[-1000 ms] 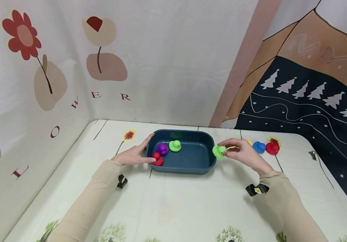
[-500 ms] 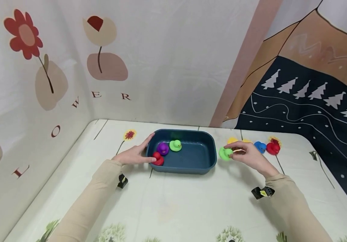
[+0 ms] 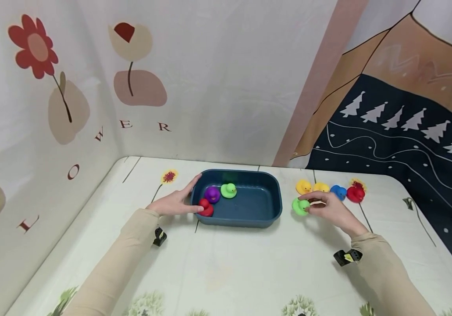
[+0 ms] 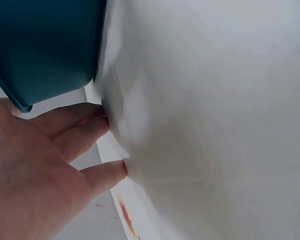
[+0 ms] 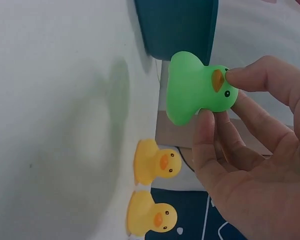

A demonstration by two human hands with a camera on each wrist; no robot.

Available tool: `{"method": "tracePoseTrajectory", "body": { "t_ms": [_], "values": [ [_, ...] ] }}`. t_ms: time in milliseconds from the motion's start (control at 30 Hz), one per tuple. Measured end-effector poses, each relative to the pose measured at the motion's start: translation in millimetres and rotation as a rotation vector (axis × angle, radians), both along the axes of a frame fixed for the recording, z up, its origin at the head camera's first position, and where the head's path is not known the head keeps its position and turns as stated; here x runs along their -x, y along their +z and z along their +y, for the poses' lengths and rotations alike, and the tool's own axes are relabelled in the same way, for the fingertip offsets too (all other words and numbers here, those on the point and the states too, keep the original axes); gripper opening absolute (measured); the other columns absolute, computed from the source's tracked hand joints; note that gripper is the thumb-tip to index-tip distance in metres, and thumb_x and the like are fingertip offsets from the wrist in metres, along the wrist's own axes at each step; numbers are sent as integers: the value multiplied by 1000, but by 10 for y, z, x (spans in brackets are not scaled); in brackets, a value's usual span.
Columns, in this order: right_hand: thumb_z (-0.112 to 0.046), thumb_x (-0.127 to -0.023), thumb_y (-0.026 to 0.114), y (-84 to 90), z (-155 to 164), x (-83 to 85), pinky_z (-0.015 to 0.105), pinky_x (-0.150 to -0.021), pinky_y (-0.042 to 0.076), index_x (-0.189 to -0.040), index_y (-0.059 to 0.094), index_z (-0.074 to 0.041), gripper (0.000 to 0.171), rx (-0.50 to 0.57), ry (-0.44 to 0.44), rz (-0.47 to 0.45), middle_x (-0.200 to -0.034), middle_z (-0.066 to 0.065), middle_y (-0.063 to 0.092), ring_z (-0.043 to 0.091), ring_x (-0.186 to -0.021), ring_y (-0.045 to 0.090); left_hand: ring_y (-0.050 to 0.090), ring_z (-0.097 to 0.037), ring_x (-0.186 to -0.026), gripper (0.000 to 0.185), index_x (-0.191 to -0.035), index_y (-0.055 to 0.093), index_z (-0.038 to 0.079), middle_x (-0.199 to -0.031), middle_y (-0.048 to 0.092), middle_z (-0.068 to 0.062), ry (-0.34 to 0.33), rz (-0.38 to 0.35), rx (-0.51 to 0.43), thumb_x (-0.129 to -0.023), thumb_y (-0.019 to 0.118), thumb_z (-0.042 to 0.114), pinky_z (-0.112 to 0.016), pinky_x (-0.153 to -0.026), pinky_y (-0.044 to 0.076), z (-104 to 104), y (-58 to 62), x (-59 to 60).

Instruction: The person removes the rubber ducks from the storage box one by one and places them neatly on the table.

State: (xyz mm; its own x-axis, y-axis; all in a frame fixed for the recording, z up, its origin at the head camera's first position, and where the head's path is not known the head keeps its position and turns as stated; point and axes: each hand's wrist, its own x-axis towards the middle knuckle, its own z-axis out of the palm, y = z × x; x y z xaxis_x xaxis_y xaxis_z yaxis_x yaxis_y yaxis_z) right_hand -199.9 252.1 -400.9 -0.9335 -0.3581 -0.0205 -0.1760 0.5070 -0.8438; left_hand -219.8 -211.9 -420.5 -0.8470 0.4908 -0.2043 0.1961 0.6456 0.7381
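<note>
My right hand pinches a green rubber duck between thumb and fingers, to the right of the dark blue plastic bin. In the right wrist view the green duck is clear of the table, its shadow beside it. My left hand rests against the bin's left end, thumb over the rim near a red duck. Straight, spread fingers of that hand touch the table beside the bin in the left wrist view. Inside the bin are also a purple duck and another green duck.
Behind my right hand, two yellow ducks, a blue duck and another red duck stand in a row along the table's back. A patterned cloth covers the table. Printed curtains hang close behind.
My right hand has moved right and slightly nearer with the green duck, away from the bin's right rim. The yellow ducks behind it have come into view. The left hand stays put.
</note>
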Motion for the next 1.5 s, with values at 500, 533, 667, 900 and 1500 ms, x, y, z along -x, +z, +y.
{"method": "tracePoseTrajectory", "body": {
  "t_ms": [500,533,667,900,1500],
  "values": [
    [-1,-89,64,-135,104,69,18,-83,48,-120,63,6,31,-31,-15,-6,-118,21,60,34,-106,54,23,-47,-138,103,-155,-6,33,-158,10,-20,4,5,9,-85,67,54,-65,-103,27,-4,-11,-5],
    [0,-89,64,-143,111,74,18,-83,48,-120,63,6,31,-32,-18,-6,-119,21,60,34,-106,54,23,-47,-138,103,-155,-6,33,-158,10,-20,4,4,9,-85,67,54,-65,-103,27,-4,-11,-5],
    [-1,-89,64,-172,145,93,19,-84,48,-121,63,6,32,-46,-36,-13,-121,22,59,34,-106,55,23,-47,-138,103,-155,-6,33,-158,10,-20,4,5,9,-86,67,54,-65,-103,27,-2,-7,-5],
    [-4,-91,64,-191,186,118,31,-88,49,-126,61,4,36,-73,-70,-54,-126,22,55,34,-109,54,25,-47,-137,103,-155,-6,33,-158,12,-20,0,12,7,-86,67,54,-65,-103,27,2,3,-8],
    [-8,-92,64,-257,224,158,39,-91,47,-126,60,4,37,-71,-89,-68,-125,22,55,34,-108,55,23,-47,-138,103,-155,-6,34,-158,12,-20,9,-2,6,-85,67,53,-66,-103,25,3,-1,-5]
  ]
}}
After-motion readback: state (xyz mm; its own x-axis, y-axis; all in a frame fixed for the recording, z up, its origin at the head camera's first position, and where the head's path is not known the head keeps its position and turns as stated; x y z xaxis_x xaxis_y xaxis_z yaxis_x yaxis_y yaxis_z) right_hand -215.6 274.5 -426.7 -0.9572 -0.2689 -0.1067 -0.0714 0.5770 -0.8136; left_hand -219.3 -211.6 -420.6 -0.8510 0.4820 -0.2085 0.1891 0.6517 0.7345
